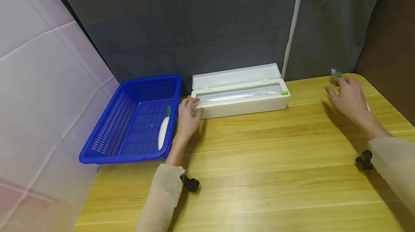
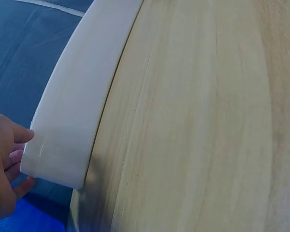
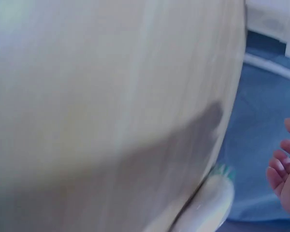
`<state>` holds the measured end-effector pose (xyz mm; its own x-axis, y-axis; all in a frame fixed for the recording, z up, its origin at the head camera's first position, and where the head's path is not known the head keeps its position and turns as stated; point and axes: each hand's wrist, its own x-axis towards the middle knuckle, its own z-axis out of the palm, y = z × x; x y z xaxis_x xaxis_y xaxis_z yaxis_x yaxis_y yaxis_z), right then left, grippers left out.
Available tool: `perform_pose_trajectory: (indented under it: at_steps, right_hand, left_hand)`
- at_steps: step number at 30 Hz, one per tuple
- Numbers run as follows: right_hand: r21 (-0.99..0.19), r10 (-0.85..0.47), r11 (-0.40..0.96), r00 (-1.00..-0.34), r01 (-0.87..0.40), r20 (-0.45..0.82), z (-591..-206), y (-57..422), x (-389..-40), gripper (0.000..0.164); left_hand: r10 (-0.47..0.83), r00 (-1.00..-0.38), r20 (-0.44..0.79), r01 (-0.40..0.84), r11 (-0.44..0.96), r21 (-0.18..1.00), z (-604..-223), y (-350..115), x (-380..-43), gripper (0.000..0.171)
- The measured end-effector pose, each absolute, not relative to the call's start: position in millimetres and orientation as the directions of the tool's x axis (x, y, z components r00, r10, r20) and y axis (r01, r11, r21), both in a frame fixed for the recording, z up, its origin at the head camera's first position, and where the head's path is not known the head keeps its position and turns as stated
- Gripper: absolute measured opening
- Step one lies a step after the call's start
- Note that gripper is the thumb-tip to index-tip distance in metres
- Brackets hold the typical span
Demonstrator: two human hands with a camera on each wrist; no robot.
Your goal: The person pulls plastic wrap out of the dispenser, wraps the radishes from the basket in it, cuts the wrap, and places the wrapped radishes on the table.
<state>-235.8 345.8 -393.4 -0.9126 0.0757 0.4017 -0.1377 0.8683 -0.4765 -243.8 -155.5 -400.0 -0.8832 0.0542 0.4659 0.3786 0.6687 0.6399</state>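
Note:
A long white cling film box point(image 1: 240, 107) stands at the back of the table, its hinged lid raised and a clear roll inside. My left hand point(image 1: 188, 116) is at the box's left end, with fingers loosely bent; in the left wrist view the fingertips point(image 2: 26, 135) meet the end of the white box point(image 2: 70, 106). My right hand point(image 1: 348, 97) hovers at the back right, next to a small green, partly clear item point(image 1: 335, 75). In the right wrist view, a rounded white object with a green fringed end point(image 3: 208, 205) lies below the relaxed right hand point(image 3: 287, 179).
A blue plastic basket point(image 1: 129, 159) stands at the left and holds a slim white item with a green loop point(image 1: 163, 133). A small green slider point(image 1: 284, 92) sits on the box's right rim. Behind the wooden table point(image 1: 259, 174) hangs a dark grey curtain point(image 1: 194, 26).

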Motion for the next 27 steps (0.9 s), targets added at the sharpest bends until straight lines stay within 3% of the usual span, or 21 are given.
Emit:
perform_pose_trajectory:
  at_steps: [16,27]
  right_hand:
    - [-0.505,-0.104,0.806,-0.915,-0.307,0.39,-376.5,275.5,-236.4,0.045]
    - [-0.484,-0.226,0.756,-0.87,-0.44,0.437,-376.6,245.4,-244.5,0.041]
  left_hand:
    - [0.065,-0.868,0.492,0.401,0.677,0.617,-399.5,-156.5,-241.8,0.033]
    - [0.063,-0.864,0.5,0.411,0.662,0.627,-399.4,-153.1,-245.0,0.03]
